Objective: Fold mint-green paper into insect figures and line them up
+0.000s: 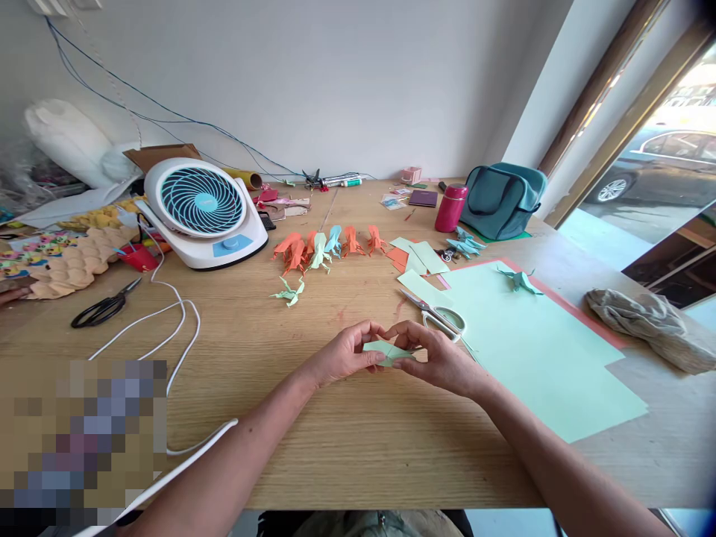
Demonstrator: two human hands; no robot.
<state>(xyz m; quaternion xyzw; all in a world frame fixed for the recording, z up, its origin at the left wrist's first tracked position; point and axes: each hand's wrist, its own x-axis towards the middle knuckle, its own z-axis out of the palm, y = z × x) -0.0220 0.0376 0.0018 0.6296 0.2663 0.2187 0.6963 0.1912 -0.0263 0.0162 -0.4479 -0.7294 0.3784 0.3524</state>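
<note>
Forearms (246, 440) angled inward; left hand (345, 355), right hand (441, 359) pinching green paper (382, 349).

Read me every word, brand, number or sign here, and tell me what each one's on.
Nothing is legible enough to quote.
Fan hub: a small pale mark, too blurred to read.
White-and-green tube: any print is too small to read.
Held green paper: no writing visible.

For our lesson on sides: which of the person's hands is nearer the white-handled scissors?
Right. The right hand is just below the white-handled scissors in the picture; the left hand is farther away, leftward.
</note>
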